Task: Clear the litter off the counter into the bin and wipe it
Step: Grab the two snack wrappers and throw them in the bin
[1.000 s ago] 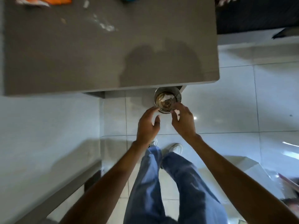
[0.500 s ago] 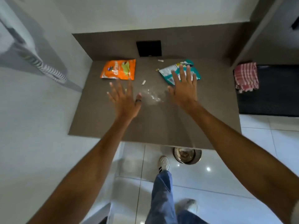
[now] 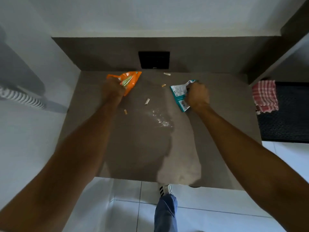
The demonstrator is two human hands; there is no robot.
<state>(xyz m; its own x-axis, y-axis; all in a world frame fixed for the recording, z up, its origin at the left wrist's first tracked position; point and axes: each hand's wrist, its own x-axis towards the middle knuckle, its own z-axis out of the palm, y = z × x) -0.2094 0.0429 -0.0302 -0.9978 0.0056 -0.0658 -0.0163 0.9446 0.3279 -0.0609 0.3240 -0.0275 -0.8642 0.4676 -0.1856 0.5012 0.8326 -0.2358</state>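
Note:
On the grey-brown counter (image 3: 133, 148), my left hand (image 3: 112, 89) is closed on a crumpled orange snack wrapper (image 3: 129, 79) at the far left. My right hand (image 3: 197, 96) is closed on a teal and white wrapper (image 3: 178, 92) at the far right. Between the two hands lie several small paper scraps (image 3: 147, 101) and a patch of white crumbs (image 3: 161, 118). The bin is hidden under the counter's front edge.
A red and white checked cloth (image 3: 265, 96) lies at the right on a black mat (image 3: 287, 118). A black wall panel (image 3: 153, 59) sits behind the counter. White walls close in on the left and back. White floor tiles (image 3: 217, 206) and my shoe (image 3: 164, 190) show below.
My hands rose from the bin on the floor, reached flat over the counter, and have now closed on the two wrappers, which are crumpled.

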